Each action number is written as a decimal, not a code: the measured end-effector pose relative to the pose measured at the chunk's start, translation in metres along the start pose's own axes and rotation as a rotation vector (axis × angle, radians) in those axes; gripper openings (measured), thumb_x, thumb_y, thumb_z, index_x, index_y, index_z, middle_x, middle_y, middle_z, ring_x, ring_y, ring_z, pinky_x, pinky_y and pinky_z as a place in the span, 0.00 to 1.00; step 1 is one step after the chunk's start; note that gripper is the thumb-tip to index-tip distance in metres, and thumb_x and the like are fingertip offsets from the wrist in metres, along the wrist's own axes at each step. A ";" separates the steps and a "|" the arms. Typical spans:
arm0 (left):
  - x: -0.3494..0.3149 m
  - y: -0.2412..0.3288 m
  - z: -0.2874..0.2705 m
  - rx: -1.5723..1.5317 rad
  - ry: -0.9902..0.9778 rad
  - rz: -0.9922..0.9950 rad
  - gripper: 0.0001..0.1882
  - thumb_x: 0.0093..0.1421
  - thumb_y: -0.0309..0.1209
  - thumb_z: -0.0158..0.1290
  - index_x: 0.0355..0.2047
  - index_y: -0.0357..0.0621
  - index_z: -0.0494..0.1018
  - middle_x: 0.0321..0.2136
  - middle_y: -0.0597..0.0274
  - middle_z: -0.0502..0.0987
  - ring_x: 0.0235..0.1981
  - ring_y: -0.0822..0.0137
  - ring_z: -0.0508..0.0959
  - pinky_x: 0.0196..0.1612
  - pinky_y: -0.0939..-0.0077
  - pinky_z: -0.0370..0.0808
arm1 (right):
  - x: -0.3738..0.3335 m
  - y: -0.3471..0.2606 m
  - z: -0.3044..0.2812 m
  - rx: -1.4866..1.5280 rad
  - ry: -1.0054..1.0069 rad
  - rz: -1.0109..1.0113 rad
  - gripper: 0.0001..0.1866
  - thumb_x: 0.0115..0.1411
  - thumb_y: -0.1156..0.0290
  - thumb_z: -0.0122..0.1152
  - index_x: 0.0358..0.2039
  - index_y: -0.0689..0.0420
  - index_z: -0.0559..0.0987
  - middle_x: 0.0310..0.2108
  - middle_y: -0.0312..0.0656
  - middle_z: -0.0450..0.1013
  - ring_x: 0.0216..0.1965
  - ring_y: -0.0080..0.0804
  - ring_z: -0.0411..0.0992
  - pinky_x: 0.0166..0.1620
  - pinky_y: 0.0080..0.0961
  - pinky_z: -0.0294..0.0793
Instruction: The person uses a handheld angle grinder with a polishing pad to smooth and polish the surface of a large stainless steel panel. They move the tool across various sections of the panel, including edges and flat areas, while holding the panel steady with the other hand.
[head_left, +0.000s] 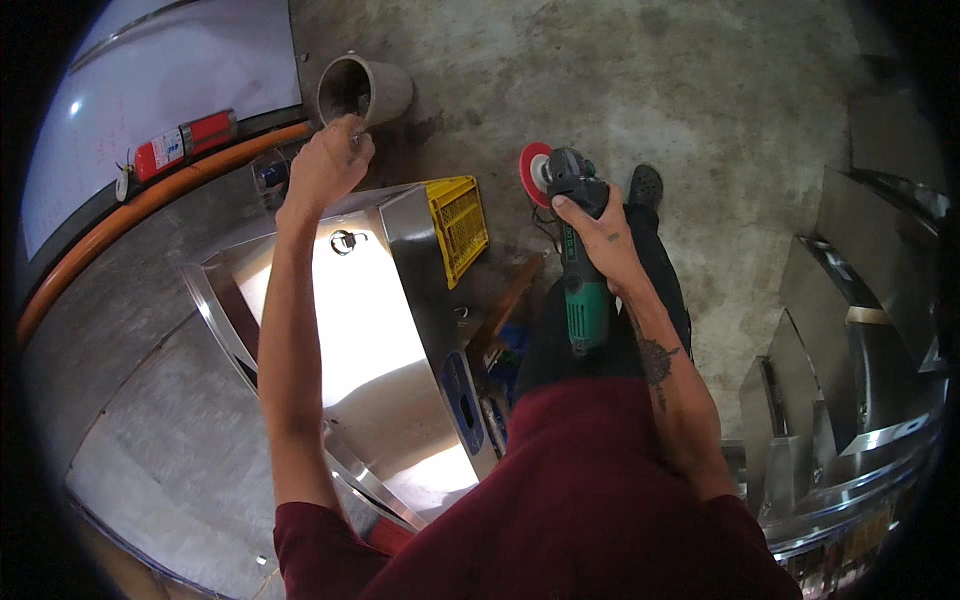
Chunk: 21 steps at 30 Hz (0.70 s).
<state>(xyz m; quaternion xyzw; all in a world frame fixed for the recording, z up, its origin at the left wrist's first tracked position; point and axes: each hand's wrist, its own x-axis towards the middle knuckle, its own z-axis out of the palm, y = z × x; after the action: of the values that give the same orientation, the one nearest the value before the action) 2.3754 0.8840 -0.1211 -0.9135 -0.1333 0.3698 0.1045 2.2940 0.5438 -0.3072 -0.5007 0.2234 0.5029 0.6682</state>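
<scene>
Concrete floor (720, 90) underfoot: right hand (598, 238) is clamped on a green-bodied angle grinder with red disc (572, 250), held clear; left hand (328, 165), fingers closed, steadies the shiny stainless-steel panel's (370, 330) far edge. Best keep that hand well away from the disc.

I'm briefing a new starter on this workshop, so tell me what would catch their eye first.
The right hand grips a green-bodied angle grinder with a red disc, held above the stained concrete floor at centre. Left of it, a large polished steel sheet-metal piece glares with reflected light, and the left hand reaches past its far edge toward a grey cylindrical pot.
</scene>
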 end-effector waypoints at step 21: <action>-0.192 0.277 0.076 -1.484 -0.329 -0.115 0.41 0.69 0.58 0.61 0.65 0.35 0.67 0.51 0.49 0.78 0.54 0.58 0.79 0.60 0.61 0.74 | -0.065 -0.106 -0.024 0.156 0.009 -0.078 0.42 0.66 0.55 0.76 0.68 0.62 0.61 0.41 0.47 0.77 0.33 0.32 0.81 0.32 0.29 0.81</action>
<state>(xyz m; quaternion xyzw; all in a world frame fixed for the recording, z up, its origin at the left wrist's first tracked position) 2.2354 0.5683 -0.1310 -0.6691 -0.4081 0.3087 -0.5390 2.3682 0.4940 -0.2169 -0.4577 0.2452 0.4552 0.7233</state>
